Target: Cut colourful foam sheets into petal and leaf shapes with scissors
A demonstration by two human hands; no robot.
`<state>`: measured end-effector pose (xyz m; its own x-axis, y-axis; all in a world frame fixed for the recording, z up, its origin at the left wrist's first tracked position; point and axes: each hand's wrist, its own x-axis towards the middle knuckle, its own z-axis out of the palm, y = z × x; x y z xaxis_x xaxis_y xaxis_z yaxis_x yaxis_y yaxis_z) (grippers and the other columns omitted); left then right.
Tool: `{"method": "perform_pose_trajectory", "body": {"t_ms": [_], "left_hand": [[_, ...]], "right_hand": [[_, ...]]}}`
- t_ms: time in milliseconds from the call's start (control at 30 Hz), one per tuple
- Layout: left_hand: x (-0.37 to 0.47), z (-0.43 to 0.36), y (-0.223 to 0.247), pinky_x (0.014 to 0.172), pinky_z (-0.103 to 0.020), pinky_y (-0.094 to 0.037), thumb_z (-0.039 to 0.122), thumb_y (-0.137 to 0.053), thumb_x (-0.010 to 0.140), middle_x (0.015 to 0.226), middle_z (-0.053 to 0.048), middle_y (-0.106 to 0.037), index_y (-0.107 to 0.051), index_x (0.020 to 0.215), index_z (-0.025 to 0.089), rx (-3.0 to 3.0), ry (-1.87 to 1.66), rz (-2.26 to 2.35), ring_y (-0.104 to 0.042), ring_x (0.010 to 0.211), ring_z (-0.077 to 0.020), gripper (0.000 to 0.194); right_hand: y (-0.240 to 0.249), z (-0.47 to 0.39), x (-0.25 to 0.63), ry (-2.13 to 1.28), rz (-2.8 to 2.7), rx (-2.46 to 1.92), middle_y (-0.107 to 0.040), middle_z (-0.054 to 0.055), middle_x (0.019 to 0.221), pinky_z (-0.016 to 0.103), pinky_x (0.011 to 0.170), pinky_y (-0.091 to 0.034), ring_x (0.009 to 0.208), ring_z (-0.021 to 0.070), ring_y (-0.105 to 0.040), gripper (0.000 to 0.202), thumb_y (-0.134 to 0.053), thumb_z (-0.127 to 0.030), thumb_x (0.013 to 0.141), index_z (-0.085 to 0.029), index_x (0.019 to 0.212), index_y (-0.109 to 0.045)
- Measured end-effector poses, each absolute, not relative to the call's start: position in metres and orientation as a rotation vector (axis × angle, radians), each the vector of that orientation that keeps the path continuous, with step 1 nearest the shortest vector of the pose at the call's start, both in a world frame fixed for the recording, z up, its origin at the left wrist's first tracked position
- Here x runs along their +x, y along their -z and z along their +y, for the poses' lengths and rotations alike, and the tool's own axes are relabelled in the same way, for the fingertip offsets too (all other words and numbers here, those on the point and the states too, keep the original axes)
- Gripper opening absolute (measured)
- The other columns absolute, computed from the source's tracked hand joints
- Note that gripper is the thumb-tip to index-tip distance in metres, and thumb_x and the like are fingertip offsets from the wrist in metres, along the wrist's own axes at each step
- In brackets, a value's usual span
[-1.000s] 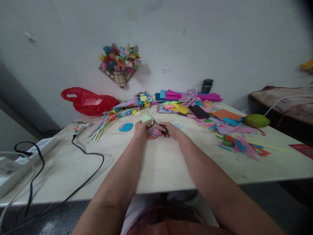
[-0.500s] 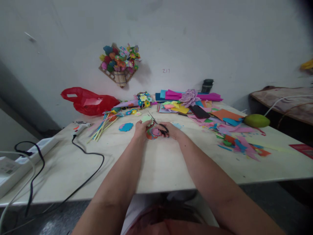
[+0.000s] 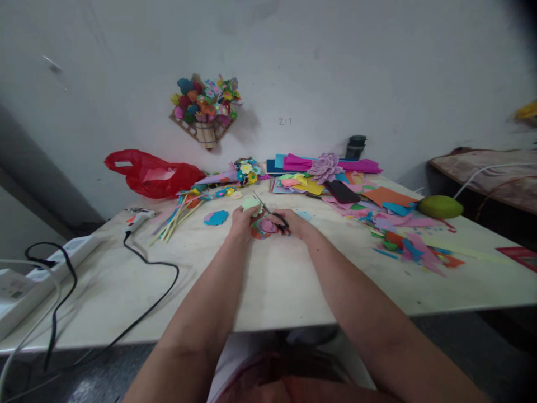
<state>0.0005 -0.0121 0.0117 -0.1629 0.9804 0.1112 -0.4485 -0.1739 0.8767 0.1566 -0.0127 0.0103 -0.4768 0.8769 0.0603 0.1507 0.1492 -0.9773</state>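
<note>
Between the fingers of my left hand (image 3: pixel 241 220) is a light green scalloped paper piece (image 3: pixel 251 205). My right hand (image 3: pixel 292 223) is closed on black-handled scissors (image 3: pixel 280 219), whose blades point up and left, at the right edge of the green paper. Below the hands, on the white table (image 3: pixel 277 285), lie round paper pieces in orange (image 3: pixel 260 235) and pink, partly hidden by the hands and scissors. A blue scalloped paper piece (image 3: pixel 216 218) rests left of my left hand.
Paper strips (image 3: pixel 178 217), a red bag (image 3: pixel 159 174) and a corded glue gun (image 3: pixel 138 219) are at the left. A phone (image 3: pixel 342 191), stacked coloured paper, scattered scraps (image 3: pixel 413 246) and a green oval object (image 3: pixel 440 207) are at the right.
</note>
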Motion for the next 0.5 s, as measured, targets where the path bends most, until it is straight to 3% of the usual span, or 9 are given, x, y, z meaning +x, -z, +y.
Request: {"method": "perform_pose_trajectory", "body": {"t_ms": [500], "left_hand": [[-0.001, -0.0083, -0.0082, 0.062, -0.027, -0.049, 0.022, -0.076, 0.055, 0.069, -0.006, -0.066, -0.061, 0.076, 0.013, 0.849, -1.589, 0.866, -0.062, 0.06, -0.014, 0.027]], "right_hand": [[-0.01, -0.0127, 0.1571, -1.401, -1.752, -0.991, -0.053, -0.003, 0.051, 0.017, 0.029, -0.022, 0.034, 0.0048, -0.042, 0.025, -0.06, -0.037, 0.075, -0.016, 0.068, -0.051]]}}
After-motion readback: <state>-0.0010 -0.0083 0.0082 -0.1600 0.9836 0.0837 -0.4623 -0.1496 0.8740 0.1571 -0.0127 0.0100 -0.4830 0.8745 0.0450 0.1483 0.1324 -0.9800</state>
